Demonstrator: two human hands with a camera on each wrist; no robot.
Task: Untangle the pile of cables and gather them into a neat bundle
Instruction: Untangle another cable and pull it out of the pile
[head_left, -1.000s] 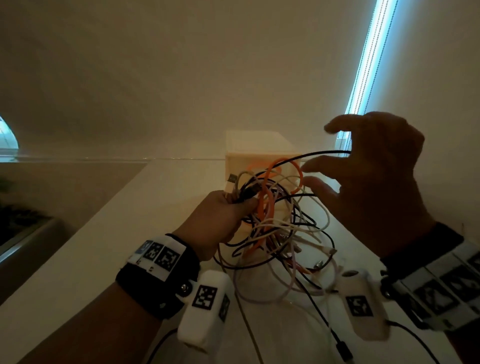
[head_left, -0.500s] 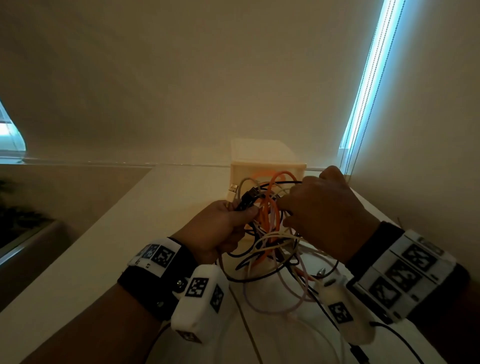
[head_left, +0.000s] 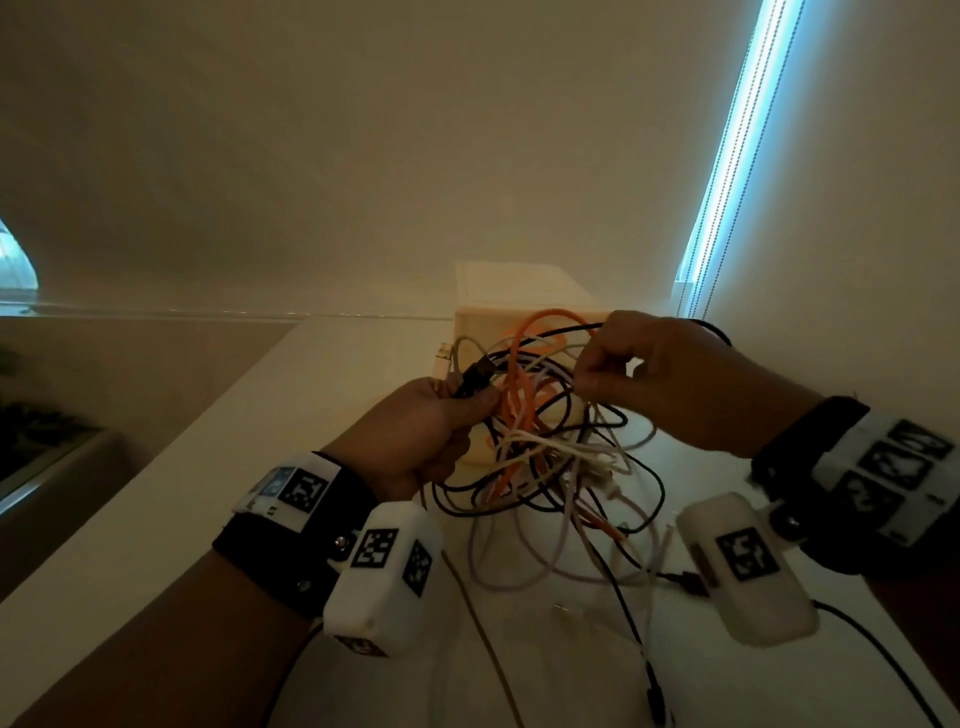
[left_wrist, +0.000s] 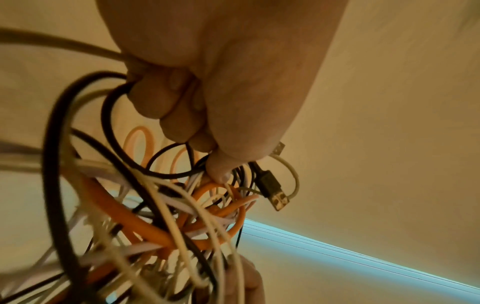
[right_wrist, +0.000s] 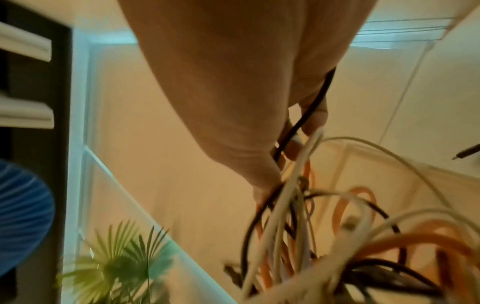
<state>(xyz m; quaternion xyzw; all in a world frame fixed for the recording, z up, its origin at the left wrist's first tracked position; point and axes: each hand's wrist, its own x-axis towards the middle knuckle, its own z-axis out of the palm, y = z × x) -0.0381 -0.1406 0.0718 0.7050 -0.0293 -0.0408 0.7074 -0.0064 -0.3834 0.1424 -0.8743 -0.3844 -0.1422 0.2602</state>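
Your left hand (head_left: 415, 431) grips several cables (head_left: 545, 447) near a black plug (head_left: 475, 375), lifted above the desk (head_left: 208, 467). Your right hand (head_left: 665, 384) pinches a strand from the knot. The pile looks fully tangled; sorting and bundling remain.

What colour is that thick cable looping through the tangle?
Orange cable, clearest in the left wrist view.

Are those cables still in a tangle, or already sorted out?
Still tangled: the cables cross in loose orange, black and white loops between the left hand and right hand.
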